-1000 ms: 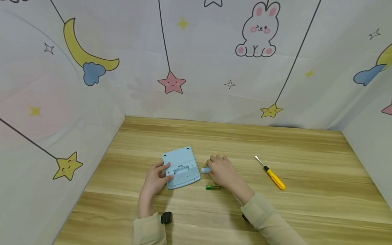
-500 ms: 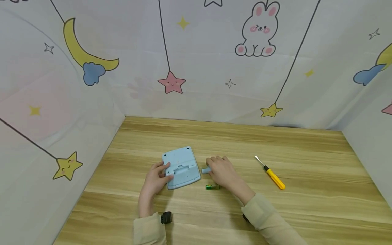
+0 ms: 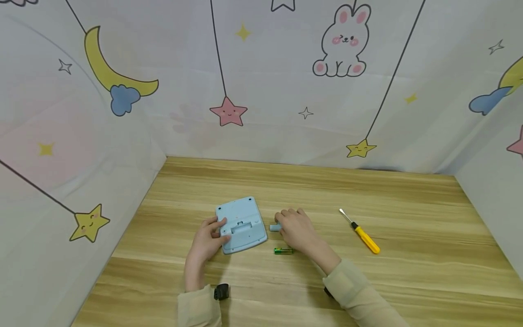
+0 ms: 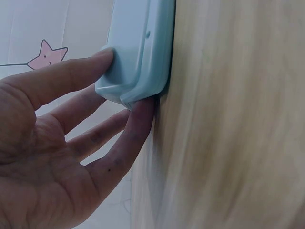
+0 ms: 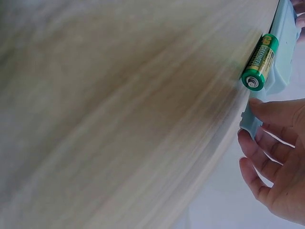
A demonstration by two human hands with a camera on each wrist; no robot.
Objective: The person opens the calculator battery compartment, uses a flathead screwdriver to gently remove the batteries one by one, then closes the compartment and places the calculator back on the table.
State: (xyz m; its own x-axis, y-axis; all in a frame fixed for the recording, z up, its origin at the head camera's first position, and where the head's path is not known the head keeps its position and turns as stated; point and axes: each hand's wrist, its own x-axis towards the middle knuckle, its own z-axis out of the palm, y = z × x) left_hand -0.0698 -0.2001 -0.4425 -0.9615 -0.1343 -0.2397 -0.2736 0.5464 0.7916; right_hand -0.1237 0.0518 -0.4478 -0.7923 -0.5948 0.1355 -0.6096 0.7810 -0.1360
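A light blue calculator lies back side up on the table, its battery slot uncovered. My left hand grips its left edge; in the left wrist view the thumb presses one face of the calculator and a finger sits at its lower edge. Just right of the calculator, my right hand pinches a small light blue battery cover between thumb and fingers. The right wrist view shows this cover too, partly behind the thumb. A green battery rests on the table below the right hand.
To the right lies a screwdriver with a yellow handle, its tip pointing away. The wood-grain table is bordered behind and at the sides by white cloth with cartoon prints.
The battery cover has tilted slightly in my right fingers and come level again, a little farther from the calculator. My left hand, the calculator, the battery and the screwdriver stay in place.
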